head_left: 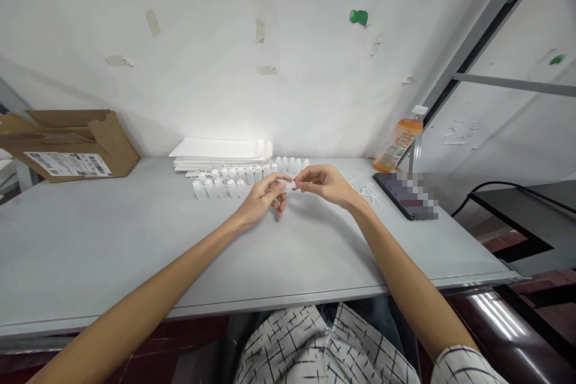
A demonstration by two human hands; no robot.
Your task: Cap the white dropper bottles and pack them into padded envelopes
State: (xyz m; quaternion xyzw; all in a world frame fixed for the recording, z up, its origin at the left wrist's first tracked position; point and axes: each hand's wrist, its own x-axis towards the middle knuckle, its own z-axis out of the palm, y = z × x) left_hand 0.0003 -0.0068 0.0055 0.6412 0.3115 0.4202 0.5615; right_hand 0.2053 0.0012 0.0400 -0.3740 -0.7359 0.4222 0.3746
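My left hand (265, 198) is closed around a small white plastic bottle (287, 188), which it holds tilted above the table. The thumb and forefinger of my right hand (326, 185) pinch a tiny white piece (293, 184) at the bottle's right end; its exact kind is too small to make out. Behind my left hand stand rows of similar small white bottles (216, 188), and a further group of bottles (291, 164) is just beyond my fingers. To the right of my right hand lies a loose heap of thin white loops (371, 194).
Flat white sheets or envelopes (216, 149) are stacked against the wall. An opened cardboard box (72, 144) sits at the far left of the grey table (135, 264). At right are an orange drink bottle (399, 141), a phone (402, 195) and a black cable (504, 183).
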